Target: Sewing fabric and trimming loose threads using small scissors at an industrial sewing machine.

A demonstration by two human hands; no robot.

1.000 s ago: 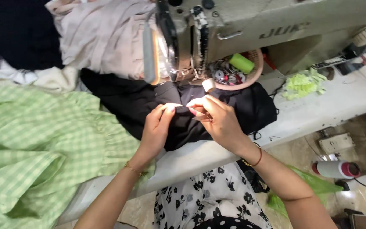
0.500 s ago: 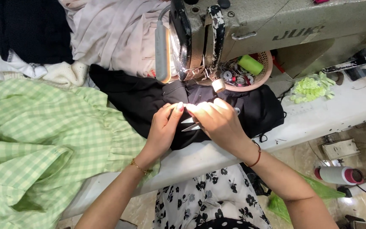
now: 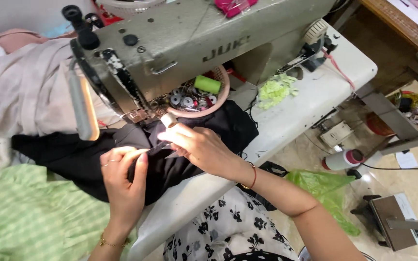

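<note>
Two hands (image 3: 165, 159) pinching black fabric (image 3: 180, 169)

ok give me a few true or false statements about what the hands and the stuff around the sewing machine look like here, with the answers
1. Both hands are on the black fabric in front of the sewing machine. True: the left hand pinches a fold and the right hand rests on it.
2. The right hand holds a large pair of orange-handled shears. False: it holds only a small metal tool, too small to identify.
3. A pink bowl with bobbins and a green thread spool sits under the machine arm. True.
4. The green checked fabric lies to the person's right. False: it lies to the left.
5. The right wrist is bare. False: it wears a thin red bracelet.
</note>
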